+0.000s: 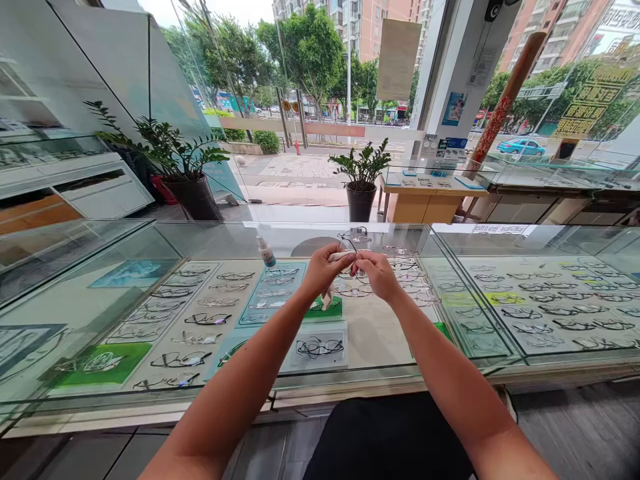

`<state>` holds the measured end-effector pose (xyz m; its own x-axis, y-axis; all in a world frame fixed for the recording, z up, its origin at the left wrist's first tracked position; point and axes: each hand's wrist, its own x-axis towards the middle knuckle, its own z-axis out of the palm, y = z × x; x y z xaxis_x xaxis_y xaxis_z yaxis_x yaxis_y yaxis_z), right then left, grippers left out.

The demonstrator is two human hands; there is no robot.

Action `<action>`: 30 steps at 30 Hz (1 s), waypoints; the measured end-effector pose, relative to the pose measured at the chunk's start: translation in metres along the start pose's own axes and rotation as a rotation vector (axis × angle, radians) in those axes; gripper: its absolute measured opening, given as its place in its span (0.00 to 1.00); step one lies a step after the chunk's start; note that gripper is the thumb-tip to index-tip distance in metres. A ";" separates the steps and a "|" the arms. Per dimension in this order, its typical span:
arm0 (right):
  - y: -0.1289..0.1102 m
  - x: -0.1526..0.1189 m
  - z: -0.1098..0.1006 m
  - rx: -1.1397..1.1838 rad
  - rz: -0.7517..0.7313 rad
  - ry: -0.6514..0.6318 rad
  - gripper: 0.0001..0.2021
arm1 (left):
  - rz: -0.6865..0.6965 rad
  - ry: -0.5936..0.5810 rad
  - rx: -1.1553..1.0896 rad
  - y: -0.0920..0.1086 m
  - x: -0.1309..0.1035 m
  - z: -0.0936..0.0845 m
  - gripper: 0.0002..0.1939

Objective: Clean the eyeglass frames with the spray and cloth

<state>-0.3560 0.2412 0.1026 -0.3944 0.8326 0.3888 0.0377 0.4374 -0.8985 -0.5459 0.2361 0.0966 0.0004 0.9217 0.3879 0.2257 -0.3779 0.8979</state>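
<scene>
Over the glass counter my two hands are close together at chest height. My left hand (323, 270) is closed around a pale cloth (327, 300), whose end hangs below the fingers. Fingers of my right hand (379, 273) pinch a pair of eyeglasses (356, 244) with a thin dark rim, which stands up between the hands. Part of the eyeglasses is hidden behind the fingers. A small spray bottle (265, 252) with a pale top stands on the counter to the left of my left hand.
The glass display counter (280, 381) spans the view, with rows of eyeglasses inside. Within it, below my hands, dark-rimmed eyeglasses (320, 347) lie on a pale card. Potted plants (361, 197) (193, 197) stand beyond, before the windows. A wooden display table (433, 200) is at the back right.
</scene>
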 end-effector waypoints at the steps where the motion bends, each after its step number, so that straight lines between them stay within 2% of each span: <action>1: 0.000 0.000 0.000 -0.019 0.003 -0.011 0.15 | 0.006 0.018 0.010 0.001 0.000 0.000 0.28; 5: 0.000 -0.002 0.002 -0.042 0.000 -0.042 0.15 | 0.007 0.136 -0.001 0.003 0.002 -0.002 0.29; 8: 0.000 -0.002 0.002 -0.018 -0.010 -0.012 0.16 | -0.004 0.168 -0.035 0.002 0.004 -0.005 0.28; 15: 0.003 0.000 0.002 0.000 -0.015 0.019 0.16 | 0.011 0.056 0.027 -0.003 -0.001 0.000 0.26; 19: 0.003 -0.001 0.003 -0.035 -0.030 -0.015 0.16 | 0.031 0.110 0.050 -0.003 0.000 0.000 0.27; 24: 0.000 -0.002 0.002 -0.004 -0.027 0.008 0.17 | 0.018 0.179 0.006 -0.001 0.003 -0.004 0.28; 30: 0.000 0.000 0.002 -0.011 -0.020 0.017 0.16 | 0.035 0.075 0.084 -0.001 -0.002 0.002 0.26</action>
<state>-0.3574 0.2402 0.1024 -0.3794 0.8296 0.4098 0.0404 0.4573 -0.8884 -0.5444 0.2348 0.0947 -0.0628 0.8977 0.4361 0.3073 -0.3983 0.8642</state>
